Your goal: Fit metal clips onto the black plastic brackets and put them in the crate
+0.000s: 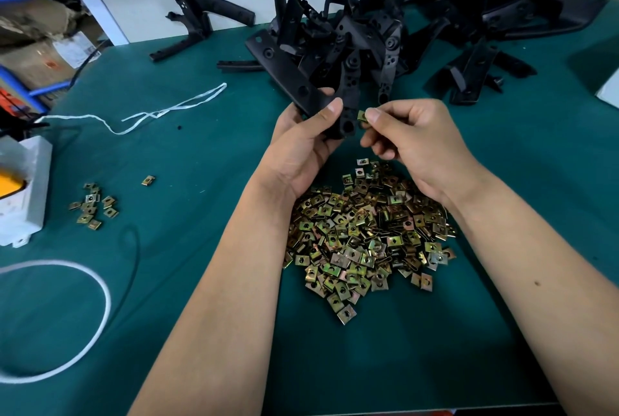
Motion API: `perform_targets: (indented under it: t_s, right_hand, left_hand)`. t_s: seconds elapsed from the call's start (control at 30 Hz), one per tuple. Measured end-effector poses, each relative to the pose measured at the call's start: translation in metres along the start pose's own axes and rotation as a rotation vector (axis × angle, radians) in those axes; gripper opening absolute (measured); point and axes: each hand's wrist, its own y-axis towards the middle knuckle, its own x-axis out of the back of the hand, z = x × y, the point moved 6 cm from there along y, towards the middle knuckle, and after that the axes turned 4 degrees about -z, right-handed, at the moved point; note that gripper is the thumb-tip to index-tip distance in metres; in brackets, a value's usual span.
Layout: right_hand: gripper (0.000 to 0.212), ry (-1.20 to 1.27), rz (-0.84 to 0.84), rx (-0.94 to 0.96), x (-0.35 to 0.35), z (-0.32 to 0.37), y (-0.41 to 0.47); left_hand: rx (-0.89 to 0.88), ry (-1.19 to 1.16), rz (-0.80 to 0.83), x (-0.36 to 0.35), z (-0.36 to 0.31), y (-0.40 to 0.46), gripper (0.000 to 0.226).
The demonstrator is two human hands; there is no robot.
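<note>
A black bracket (pixel 335 104) was gripped in the left hand (pixel 301 147) while a metal clip (pixel 361 115) was pinched in the right hand (pixel 412 137), just beside the bracket's end.

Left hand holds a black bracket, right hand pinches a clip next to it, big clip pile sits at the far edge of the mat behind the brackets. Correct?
Not quite. The head view shows the big clip pile near the person, under the forearms, in front of the brackets, not behind them. The rest holds: left hand holds a black bracket, right hand pinches a clip next to it.
</note>
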Motion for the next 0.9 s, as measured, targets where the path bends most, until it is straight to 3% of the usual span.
perform_targets:
  t_s: [0.43, 0.67, 0.9]
  right_hand:
    - [0.019, 0.002, 0.020, -0.017, 0.000, 0.001, -0.002]
    - [0.025, -0.022, 0.042, -0.007, -0.001, 0.002, -0.002]
    - [0.028, 0.029, 0.001, 0.050, -0.001, 0.004, -0.002]
  left_hand:
    - [0.078, 0.049, 0.025, -0.003, 0.003, -0.003, 0.029]
    - [0.107, 0.075, 0.028, -0.008, 0.004, -0.007, 0.014]
    - [0.022, 0.112, 0.013, -0.013, 0.002, -0.007, 0.014]
